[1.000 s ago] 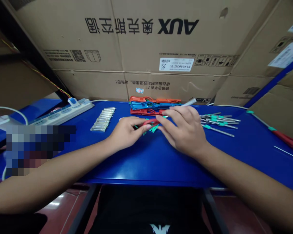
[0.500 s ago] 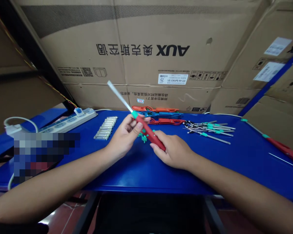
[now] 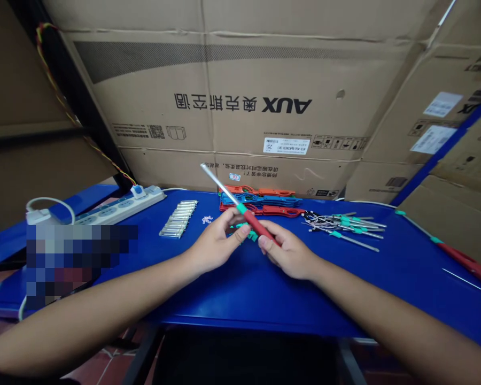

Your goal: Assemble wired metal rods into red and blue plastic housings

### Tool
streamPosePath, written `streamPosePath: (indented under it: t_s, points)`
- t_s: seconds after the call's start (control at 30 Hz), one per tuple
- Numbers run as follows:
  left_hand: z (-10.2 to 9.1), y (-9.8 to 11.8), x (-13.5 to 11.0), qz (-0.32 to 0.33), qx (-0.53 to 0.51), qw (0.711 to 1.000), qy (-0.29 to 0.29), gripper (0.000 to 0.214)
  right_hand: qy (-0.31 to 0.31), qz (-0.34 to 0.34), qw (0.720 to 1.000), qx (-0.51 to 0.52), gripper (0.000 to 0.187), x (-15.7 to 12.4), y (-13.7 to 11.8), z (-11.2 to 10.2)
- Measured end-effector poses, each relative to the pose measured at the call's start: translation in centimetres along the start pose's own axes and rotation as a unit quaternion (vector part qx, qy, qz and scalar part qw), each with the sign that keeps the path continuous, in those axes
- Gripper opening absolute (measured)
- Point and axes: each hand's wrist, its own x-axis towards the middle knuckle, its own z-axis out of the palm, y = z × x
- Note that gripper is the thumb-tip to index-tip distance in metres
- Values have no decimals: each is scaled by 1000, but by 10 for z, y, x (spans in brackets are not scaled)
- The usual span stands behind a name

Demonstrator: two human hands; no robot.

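Observation:
Both hands hold a red stick lighter [image 3: 255, 221] with a green collar and a long metal tube, tilted so that the tube points up and left. Fingers of my left hand [image 3: 215, 241] close around it near the collar. My right hand [image 3: 292, 250] grips the lower end of the red handle. Small green plastic pieces [image 3: 251, 234] lie on the table behind the hands, partly hidden. Farther back are stacked handle shells: orange [image 3: 276, 193], blue [image 3: 280, 201] and red [image 3: 282, 212].
On the left lie a row of clear and metal parts [image 3: 179, 218] and a white power strip [image 3: 124, 206]. Metal tubes with green collars and wires [image 3: 353, 224] are piled at right. Another red handle [image 3: 467, 258] lies at the far right edge. Cardboard [image 3: 232, 69] walls the back.
The view has tilted up slightly. The lighter and both hands sit a little to the right, with the tube's tip lower in view. Both hands still grip the lighter.

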Motion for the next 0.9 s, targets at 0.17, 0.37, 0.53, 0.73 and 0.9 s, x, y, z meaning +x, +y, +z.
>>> streamPosePath:
  t_s: [0.17, 0.37, 0.53, 0.73, 0.9]
  points:
    - [-20, 22, -7, 107, 236, 928, -266, 29, 57, 58, 995, 55, 45, 3, 2, -18]
    - [-27, 35, -14, 215, 258, 827, -451, 28, 81, 60, 994, 28, 51, 1, 4, -28]
    - [-38, 34, -7, 209, 268, 840, -423, 31, 114, 45, 992, -7, 43, -1, 4, -33]
    - [-103, 21, 23, 30, 506, 859, -74, 29, 166, 3, 986, 0, 42, -4, -5, -46]
    - [-132, 9, 34, -103, 564, 816, -73, 22, 149, -8, 972, -181, 38, -9, -2, -66]
